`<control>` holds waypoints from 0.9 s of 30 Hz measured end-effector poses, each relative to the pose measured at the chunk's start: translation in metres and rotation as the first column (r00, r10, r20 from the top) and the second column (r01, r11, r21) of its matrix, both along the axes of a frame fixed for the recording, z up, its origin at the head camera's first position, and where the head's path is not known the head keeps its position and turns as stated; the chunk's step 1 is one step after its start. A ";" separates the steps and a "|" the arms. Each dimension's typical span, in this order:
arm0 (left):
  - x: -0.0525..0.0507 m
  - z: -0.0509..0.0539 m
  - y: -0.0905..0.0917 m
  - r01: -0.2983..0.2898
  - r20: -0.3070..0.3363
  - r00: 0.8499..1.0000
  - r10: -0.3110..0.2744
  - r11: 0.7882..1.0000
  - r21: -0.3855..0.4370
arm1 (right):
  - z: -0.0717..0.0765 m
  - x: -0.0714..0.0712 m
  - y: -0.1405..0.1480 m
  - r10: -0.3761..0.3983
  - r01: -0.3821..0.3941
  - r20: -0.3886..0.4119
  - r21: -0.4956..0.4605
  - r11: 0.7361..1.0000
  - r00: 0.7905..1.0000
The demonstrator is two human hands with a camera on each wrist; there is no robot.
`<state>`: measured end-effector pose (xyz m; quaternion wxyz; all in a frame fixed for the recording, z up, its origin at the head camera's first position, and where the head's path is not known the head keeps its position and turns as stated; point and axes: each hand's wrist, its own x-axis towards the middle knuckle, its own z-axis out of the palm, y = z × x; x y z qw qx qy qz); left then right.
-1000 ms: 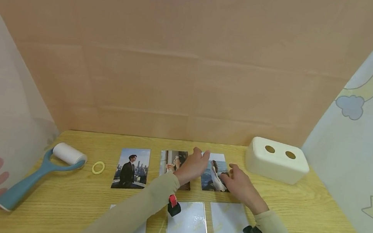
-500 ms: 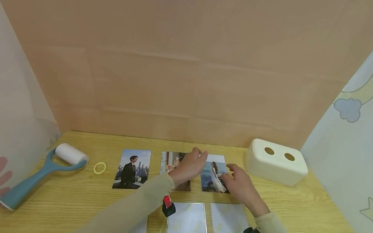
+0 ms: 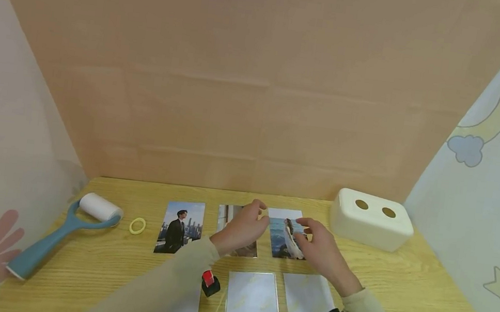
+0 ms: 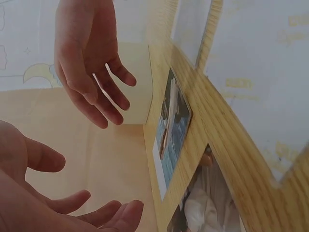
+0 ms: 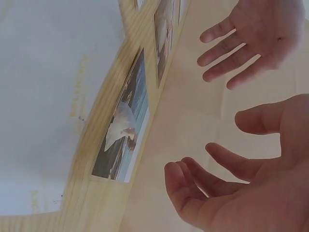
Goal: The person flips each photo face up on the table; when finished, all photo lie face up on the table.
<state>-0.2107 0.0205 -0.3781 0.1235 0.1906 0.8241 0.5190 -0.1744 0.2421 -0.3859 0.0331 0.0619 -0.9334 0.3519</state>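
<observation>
My left hand [image 3: 243,228] hovers over the middle photo [image 3: 249,250] in the head view and hides much of it. Loosely bent fingers hold nothing. At the right-hand photo [image 3: 279,235] of a person in white by the sea, my right hand [image 3: 324,251] covers part of its right side. Both wrist views show the fingers spread apart and raised off the table, with the photo by the sea [image 5: 126,125] lying flat. Farther left lies a photo of a person in a dark suit [image 3: 179,228]. Several pale glossy sheets lie in front, including a middle one [image 3: 253,297] and a right one [image 3: 311,306].
A blue-handled lint roller [image 3: 44,250] with a white roll lies at the left, beside a small yellow ring [image 3: 137,226]. At the back right stands a white box [image 3: 368,225] with two round holes. Upright panels enclose the wooden table [image 3: 410,300].
My left hand has drifted to the left over the middle photo, away from the right hand. The right hand stays nearly in place, and the photos lie where they were.
</observation>
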 end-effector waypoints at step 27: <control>0.026 -0.003 -0.050 -0.067 -0.117 0.991 0.060 0.996 -0.058 | 0.009 0.025 -0.024 0.101 -0.111 -0.101 -0.089 0.990 0.990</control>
